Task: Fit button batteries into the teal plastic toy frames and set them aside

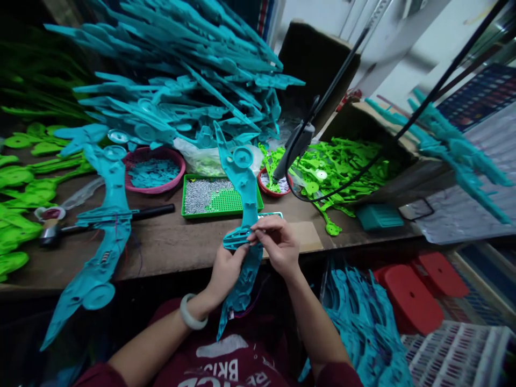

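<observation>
A teal bow-shaped plastic part stands upright in front of me, its lower end over the table's front edge near my lap. My left hand is closed around its middle, with the thumb lying across the crosspiece. Fingertips of my right hand are pinched together at that same middle section; whatever is between them is too small to make out. Behind the part is a green tray of small silvery pieces, probably screws. To the left, a second teal bow-shaped part with thin wires lies across the table edge.
A hammer and a pink basket of blue pieces are on the left. Teal parts are heaped behind. A hanging electric screwdriver stands over a red bowl, beside green parts. Red stools stand at right.
</observation>
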### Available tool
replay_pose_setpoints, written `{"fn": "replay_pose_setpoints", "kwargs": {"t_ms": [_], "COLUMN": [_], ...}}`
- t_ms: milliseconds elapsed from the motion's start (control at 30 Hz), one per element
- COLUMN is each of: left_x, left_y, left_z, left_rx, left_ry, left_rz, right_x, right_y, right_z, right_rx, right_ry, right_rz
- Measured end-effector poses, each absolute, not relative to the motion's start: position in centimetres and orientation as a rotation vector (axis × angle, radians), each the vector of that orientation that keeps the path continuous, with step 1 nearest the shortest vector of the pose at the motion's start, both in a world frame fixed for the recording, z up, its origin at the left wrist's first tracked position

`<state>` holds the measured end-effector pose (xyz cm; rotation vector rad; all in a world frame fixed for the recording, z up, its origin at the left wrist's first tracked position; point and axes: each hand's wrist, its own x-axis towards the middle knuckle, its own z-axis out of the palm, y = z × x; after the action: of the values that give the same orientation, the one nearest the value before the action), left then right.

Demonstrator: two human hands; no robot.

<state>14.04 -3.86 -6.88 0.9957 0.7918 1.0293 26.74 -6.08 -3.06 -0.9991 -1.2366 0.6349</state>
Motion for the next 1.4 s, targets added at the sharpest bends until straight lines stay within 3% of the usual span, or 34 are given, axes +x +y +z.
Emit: {"fn": "replay_pose_setpoints", "kwargs": {"t_ms": [700,1067,1400], "left_x": [13.2,14.0,14.6], "left_y": [-6.5,-7.1,-7.1], "left_z": [-8.2,-9.0,-9.6], "left_rx": [0.97,0.857,0.742], "left_ry": [0.946,0.891,0.87], "left_rz": [0.993,0.852,0.884], "right_x": [26.0,25.7,26.2], "right_y": [-7.4,-7.1,-7.1], "right_z": [-5.3,-5.7,-5.6], "right_rx": [-1.129,-1.288,-1.281], "right_ry": [-1.335,-1.24,-1.306], "right_rz": [0.482,0.153,0.231]}}
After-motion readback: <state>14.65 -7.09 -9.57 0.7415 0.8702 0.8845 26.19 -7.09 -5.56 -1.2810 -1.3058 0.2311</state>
